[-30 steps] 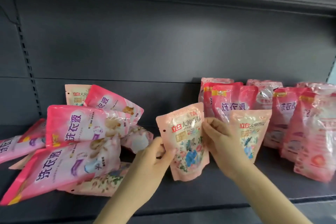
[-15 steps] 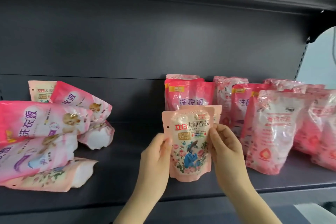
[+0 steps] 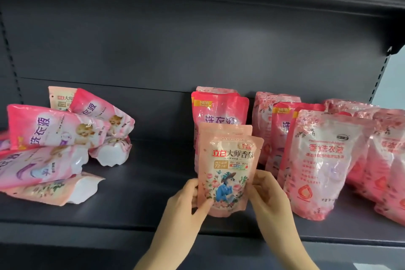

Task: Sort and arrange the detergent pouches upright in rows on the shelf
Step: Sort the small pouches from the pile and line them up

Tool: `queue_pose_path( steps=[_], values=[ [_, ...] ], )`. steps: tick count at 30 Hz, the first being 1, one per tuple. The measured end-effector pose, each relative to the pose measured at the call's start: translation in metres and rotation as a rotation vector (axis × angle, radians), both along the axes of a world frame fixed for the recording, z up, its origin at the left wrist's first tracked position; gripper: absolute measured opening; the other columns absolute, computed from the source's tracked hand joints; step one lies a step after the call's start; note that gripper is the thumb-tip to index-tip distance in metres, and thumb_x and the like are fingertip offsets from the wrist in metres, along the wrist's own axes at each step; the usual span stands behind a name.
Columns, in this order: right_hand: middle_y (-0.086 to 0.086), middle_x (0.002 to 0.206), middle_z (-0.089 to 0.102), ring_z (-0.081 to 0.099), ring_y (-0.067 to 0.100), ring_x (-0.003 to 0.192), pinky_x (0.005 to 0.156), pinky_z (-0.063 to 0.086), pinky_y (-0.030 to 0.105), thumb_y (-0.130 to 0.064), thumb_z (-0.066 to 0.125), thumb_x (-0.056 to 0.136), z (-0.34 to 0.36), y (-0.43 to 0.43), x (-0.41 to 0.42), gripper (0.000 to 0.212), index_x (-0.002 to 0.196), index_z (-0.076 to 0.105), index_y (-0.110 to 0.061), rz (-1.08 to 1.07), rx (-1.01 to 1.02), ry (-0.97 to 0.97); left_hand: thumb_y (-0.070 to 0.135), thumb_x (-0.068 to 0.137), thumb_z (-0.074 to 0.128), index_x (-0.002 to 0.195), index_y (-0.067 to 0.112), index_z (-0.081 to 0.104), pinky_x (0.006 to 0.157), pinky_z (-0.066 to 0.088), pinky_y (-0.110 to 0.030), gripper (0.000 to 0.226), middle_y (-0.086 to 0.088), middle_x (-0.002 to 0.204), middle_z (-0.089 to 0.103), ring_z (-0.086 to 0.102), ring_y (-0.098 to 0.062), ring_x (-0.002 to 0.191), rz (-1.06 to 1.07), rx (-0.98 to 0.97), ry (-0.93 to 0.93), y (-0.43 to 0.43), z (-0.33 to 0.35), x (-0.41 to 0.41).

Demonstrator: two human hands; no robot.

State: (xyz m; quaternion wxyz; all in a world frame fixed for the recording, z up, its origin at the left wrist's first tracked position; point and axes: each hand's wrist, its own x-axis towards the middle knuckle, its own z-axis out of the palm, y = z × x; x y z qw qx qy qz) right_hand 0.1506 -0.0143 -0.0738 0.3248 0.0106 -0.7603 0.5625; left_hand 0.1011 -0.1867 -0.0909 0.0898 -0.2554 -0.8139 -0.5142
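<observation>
At lower centre of the frame, left hand (image 3: 185, 198) and right hand (image 3: 266, 193) had fingers clamped on the peach pouch (image 3: 228, 173), upright on the shelf (image 3: 140, 186) before another.

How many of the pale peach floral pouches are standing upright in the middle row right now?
2: the front pouch, gripped by the left hand and right hand, and a second pouch directly behind it. More may be hidden behind them.
</observation>
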Motion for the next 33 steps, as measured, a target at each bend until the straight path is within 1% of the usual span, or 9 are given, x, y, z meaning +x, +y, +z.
queue_pose_path(
  steps=[5, 8, 10, 12, 16, 21, 24, 27, 33],
  values=[
    [-0.023, 0.088, 0.07, 0.066, -0.006, 0.082, 0.062, 0.052, 0.011, -0.003, 0.057, 0.093, 0.002, 0.017, -0.003, 0.023, 0.092, 0.06, -0.026, -0.042, 0.168, -0.085, 0.042, 0.09, 0.059, 0.125, 0.032, 0.049, 0.074, 0.044, 0.0, 0.037, 0.024, 0.109, 0.06, 0.057, 0.015, 0.093, 0.045, -0.12, 0.023, 0.003, 0.011, 0.003],
    [-0.019, 0.071, 0.068, 0.065, -0.007, 0.071, 0.061, 0.054, 0.014, -0.031, 0.06, 0.092, 0.011, 0.03, 0.003, 0.011, 0.083, 0.054, -0.033, -0.134, 0.643, -0.294, 0.053, 0.092, 0.047, 0.119, 0.036, 0.049, 0.075, 0.051, -0.014, 0.032, 0.02, 0.109, 0.061, 0.059, 0.004, 0.094, 0.115, -0.402, 0.15, -0.011, 0.02, 0.002],
    [-0.018, 0.072, 0.064, 0.062, -0.005, 0.067, 0.068, 0.054, 0.017, -0.058, 0.05, 0.088, 0.022, 0.034, 0.008, 0.028, 0.08, 0.055, -0.032, -0.203, 1.032, -0.512, 0.056, 0.094, 0.038, 0.118, 0.033, 0.051, 0.075, 0.05, -0.025, 0.036, 0.015, 0.108, 0.061, 0.058, -0.004, 0.097, 0.171, -0.621, 0.332, -0.027, 0.026, -0.001],
    [-0.015, 0.077, 0.064, 0.061, -0.005, 0.071, 0.072, 0.054, 0.018, -0.069, 0.041, 0.085, 0.035, 0.032, 0.011, 0.039, 0.08, 0.056, -0.033, -0.234, 1.202, -0.588, 0.055, 0.094, 0.033, 0.114, 0.028, 0.055, 0.079, 0.047, -0.031, 0.04, 0.01, 0.104, 0.063, 0.057, -0.012, 0.098, 0.154, -0.771, 0.502, -0.046, 0.033, -0.006],
    [-0.02, 0.082, 0.063, 0.062, -0.003, 0.074, 0.07, 0.055, 0.02, -0.07, 0.038, 0.086, 0.064, 0.002, 0.014, 0.038, 0.089, 0.054, -0.036, -0.189, 1.333, -0.559, 0.056, 0.091, 0.031, 0.103, 0.025, 0.059, 0.077, 0.041, -0.032, 0.043, 0.008, 0.09, 0.062, 0.054, -0.015, 0.091, 0.1, -0.916, 0.677, -0.092, 0.058, -0.023],
    [-0.009, 0.098, 0.063, 0.063, 0.017, 0.085, 0.066, 0.047, 0.026, -0.061, 0.04, 0.088, 0.09, -0.068, 0.001, 0.037, 0.105, 0.057, -0.032, -0.15, 1.539, -0.478, 0.057, 0.089, 0.037, 0.103, 0.029, 0.061, 0.074, 0.038, -0.031, 0.04, 0.008, 0.086, 0.063, 0.057, -0.014, 0.089, 0.099, -0.984, 0.807, -0.154, 0.093, -0.049],
    [0.001, 0.108, 0.063, 0.063, 0.023, 0.091, 0.067, 0.046, 0.028, -0.059, 0.039, 0.09, 0.099, -0.112, -0.016, 0.043, 0.107, 0.06, -0.025, -0.116, 1.605, -0.383, 0.054, 0.079, 0.05, 0.079, 0.028, 0.064, 0.061, 0.037, -0.028, 0.03, 0.01, 0.07, 0.062, 0.06, -0.013, 0.072, 0.13, -1.013, 0.907, -0.192, 0.108, -0.058],
    [-0.001, 0.1, 0.066, 0.063, 0.023, 0.091, 0.081, 0.05, 0.034, -0.056, 0.04, 0.091, 0.106, -0.157, -0.039, 0.041, 0.103, 0.061, -0.023, -0.078, 1.571, -0.373, 0.056, 0.08, 0.038, 0.086, 0.026, 0.062, 0.067, 0.038, -0.029, 0.039, 0.009, 0.08, 0.063, 0.059, -0.016, 0.082, 0.151, -1.076, 0.822, -0.238, 0.111, -0.073],
    [0.0, 0.099, 0.068, 0.065, 0.024, 0.089, 0.068, 0.046, 0.029, -0.05, 0.044, 0.092, 0.113, -0.23, -0.101, 0.04, 0.102, 0.065, -0.017, -0.098, 1.586, -0.412, 0.048, 0.084, 0.042, 0.079, 0.024, 0.055, 0.068, 0.041, -0.028, 0.027, 0.009, 0.071, 0.056, 0.055, -0.013, 0.076, 0.166, -1.078, 0.789, -0.306, 0.118, -0.113]
  ],
)
